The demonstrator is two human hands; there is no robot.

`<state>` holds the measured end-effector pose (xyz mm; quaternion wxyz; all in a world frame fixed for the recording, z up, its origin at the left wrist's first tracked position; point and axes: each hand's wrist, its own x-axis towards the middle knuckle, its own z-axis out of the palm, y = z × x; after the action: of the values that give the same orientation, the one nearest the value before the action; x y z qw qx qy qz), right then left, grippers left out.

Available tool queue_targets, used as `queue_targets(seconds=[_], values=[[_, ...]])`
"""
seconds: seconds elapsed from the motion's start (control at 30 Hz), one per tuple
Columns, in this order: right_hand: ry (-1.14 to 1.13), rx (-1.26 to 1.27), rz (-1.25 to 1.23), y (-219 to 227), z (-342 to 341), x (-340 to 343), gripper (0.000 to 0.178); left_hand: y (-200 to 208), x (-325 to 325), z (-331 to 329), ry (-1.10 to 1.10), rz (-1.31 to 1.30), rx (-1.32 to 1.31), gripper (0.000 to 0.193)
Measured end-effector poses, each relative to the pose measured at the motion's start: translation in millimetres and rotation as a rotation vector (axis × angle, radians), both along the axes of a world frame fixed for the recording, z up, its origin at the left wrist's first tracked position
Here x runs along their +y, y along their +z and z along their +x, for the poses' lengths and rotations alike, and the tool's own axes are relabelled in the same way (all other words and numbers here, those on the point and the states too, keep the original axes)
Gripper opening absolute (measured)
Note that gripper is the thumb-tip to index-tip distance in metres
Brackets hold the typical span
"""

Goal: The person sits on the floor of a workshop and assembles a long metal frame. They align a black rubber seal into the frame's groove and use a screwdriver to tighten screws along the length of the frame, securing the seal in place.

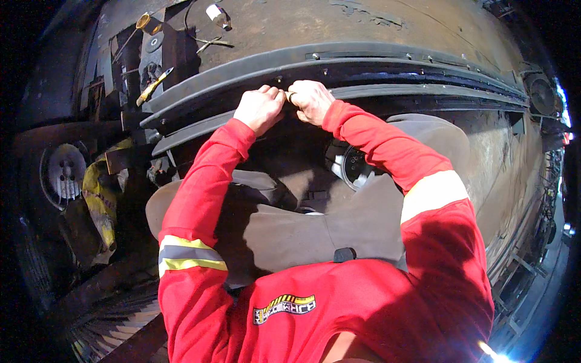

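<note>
Long dark beam [363, 75] crosses our view, two hands meeting on its near side

We take twelve o'clock as straight ahead of the person and read every direction from the fingertips. The broad, worn brown surface [423, 33] spreads beyond the beam, toward one o'clock. The beam itself lies right at the hands and just ahead of them; its long axis runs from nine o'clock to three, bowed by the lens, with flanges along both sides of a darker middle.

We see red sleeves [200, 199] reaching in from six o'clock. A yellow cloth [100, 193] hangs well apart, at eight o'clock.

The left hand [260, 110] and the right hand [310, 101] come together over the near flange, their tips almost meeting. We see the fingers of both curled in, with thumbs and forefingers drawn toward each other; whether they pinch something, we cannot tell at this size. Nor can we tell whether they touch the metal.

A bottle [218, 16] lies at eleven o'clock and a yellow-handled tool [154, 88] toward nine, both out of the hands.

Smallest, and closest to the fingers, is a fastener [279, 80] on the beam, just beyond them at twelve o'clock. We judge the left hand the nearer one; any reach toward that fastener turns on this short gap.
</note>
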<state>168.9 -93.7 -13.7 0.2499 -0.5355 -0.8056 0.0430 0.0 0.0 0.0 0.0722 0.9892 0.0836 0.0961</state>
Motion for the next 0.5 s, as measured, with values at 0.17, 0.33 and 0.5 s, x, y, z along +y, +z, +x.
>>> queue_targets(seconds=[0.17, 0.33, 0.5], values=[[0.051, 0.041, 0.13, -8.5, -4.0, 7.6, 0.027, 1.6, 4.1, -0.9, -0.004, 0.027, 0.007, 0.031], [0.079, 0.031, 0.085, -12.6, 2.1, 6.6, 0.025, 4.6, 2.9, 3.1, -0.023, 0.009, 0.066, 0.029], [0.076, 0.015, 0.028, -11.3, 4.7, 3.4, 0.021, 1.6, 3.9, 5.8, -0.05, -0.011, 0.056, 0.031]])
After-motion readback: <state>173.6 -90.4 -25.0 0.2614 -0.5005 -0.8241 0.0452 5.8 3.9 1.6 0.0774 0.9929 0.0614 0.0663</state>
